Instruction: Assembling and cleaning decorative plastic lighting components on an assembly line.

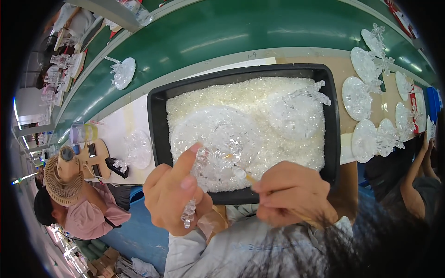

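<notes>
My left hand (174, 197) is closed around a clear, knobbly ornament piece (188, 214), its index finger stretched toward the tray. Part of the piece is hidden by the fingers, and I cannot tell whether it joins the round disc beyond. My right hand (294, 192) pinches a thin, yellowish brush (250, 178), its pale tip near the disc. That large whitish disc (185, 132), with shiny clear parts on it, sits over the granules (273, 162) in a black tray (160, 125). A second round, clear ornament (292, 113) lies in the granules at the tray's right.
Several clear ornaments on round bases (358, 98) stand right of the tray. Another round ornament (124, 73) rests on the green conveyor belt (241, 28) beyond. At left are a further disc (138, 149), a fan (67, 176) and a person (88, 211). Another person's arm (415, 169) shows at right.
</notes>
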{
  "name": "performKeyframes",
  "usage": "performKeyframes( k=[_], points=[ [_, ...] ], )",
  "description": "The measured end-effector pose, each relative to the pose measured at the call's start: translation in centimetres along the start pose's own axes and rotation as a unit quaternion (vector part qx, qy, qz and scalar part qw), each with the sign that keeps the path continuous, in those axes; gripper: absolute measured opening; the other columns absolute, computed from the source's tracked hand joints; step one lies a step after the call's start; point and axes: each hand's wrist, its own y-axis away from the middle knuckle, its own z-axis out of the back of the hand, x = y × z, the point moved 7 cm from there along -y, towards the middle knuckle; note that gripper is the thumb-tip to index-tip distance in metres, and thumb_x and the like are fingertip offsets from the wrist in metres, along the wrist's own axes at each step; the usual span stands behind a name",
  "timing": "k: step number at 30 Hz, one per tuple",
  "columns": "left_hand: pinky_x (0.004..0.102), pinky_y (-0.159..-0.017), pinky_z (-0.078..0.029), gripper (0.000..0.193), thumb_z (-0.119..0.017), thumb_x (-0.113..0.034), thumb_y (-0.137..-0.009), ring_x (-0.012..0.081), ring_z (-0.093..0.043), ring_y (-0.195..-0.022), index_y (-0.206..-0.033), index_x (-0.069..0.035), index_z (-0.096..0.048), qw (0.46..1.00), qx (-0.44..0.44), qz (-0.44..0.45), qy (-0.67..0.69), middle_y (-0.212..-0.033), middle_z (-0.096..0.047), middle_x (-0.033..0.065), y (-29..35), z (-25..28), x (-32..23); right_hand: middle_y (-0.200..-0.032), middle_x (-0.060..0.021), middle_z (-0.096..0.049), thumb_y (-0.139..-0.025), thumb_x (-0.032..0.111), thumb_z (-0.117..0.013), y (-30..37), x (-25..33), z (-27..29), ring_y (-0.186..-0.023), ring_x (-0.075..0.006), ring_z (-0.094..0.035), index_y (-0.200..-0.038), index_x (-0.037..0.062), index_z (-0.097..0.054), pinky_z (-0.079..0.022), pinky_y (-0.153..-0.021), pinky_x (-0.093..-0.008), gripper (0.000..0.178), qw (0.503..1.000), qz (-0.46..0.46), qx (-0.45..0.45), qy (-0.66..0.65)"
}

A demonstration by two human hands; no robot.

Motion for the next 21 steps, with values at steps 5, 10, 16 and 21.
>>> performKeyframes(
  k=[5, 10, 16, 21],
  points=[
    [0.0260, -0.044, -0.030, 0.055, -0.061, 0.009, -0.072, 0.0151, -0.038, -0.043, -0.126, -0.002, -0.052, 0.998, 0.054, 0.030, 0.005, -0.098, -0.071, 0.0317, -0.4, -0.4, 0.2, -0.081, -0.0149, -0.066, -0.066, -0.008, -0.074, -0.1, -0.2, 0.2, -0.062, -0.0279, -0.065, -0.081, -0.0014, -0.063, -0.054, -0.053, -0.0312, 0.019, 0.999, -0.016, 0.020, 0.027],
    [0.0262, -0.044, -0.031, 0.039, -0.058, 0.004, -0.085, 0.0154, -0.040, -0.043, -0.123, -0.001, -0.053, 1.000, 0.014, 0.013, 0.001, -0.096, -0.072, 0.0311, -0.2, 0.0, 0.0, -0.082, -0.0153, -0.066, -0.067, -0.007, -0.074, -0.4, -0.1, -0.4, -0.062, -0.0285, -0.065, -0.081, -0.0017, -0.064, -0.054, -0.054, -0.0317, 0.018, 0.999, -0.019, 0.039, -0.025],
    [0.0275, -0.045, -0.035, 0.024, -0.057, -0.009, -0.098, 0.0173, -0.045, -0.045, -0.121, -0.002, -0.053, 1.000, -0.022, 0.016, -0.007, -0.096, -0.073, 0.0282, 0.0, -0.2, 0.1, -0.083, -0.0158, -0.066, -0.066, -0.006, -0.075, -0.2, 0.0, 0.2, -0.062, -0.0282, -0.065, -0.079, -0.0011, -0.064, -0.053, -0.052, -0.0313, 0.017, 1.000, 0.001, 0.013, -0.014],
    [0.0280, -0.048, -0.038, 0.022, -0.057, -0.012, -0.099, 0.0187, -0.048, -0.047, -0.120, -0.003, -0.054, 0.999, -0.040, 0.013, -0.028, -0.095, -0.074, 0.0252, 0.3, -0.1, 0.2, -0.083, -0.0155, -0.066, -0.064, -0.008, -0.073, -0.2, -0.1, 0.7, -0.063, -0.0270, -0.065, -0.079, -0.0006, -0.063, -0.053, -0.051, -0.0309, 0.019, 0.999, -0.014, -0.001, 0.029]
  ],
)
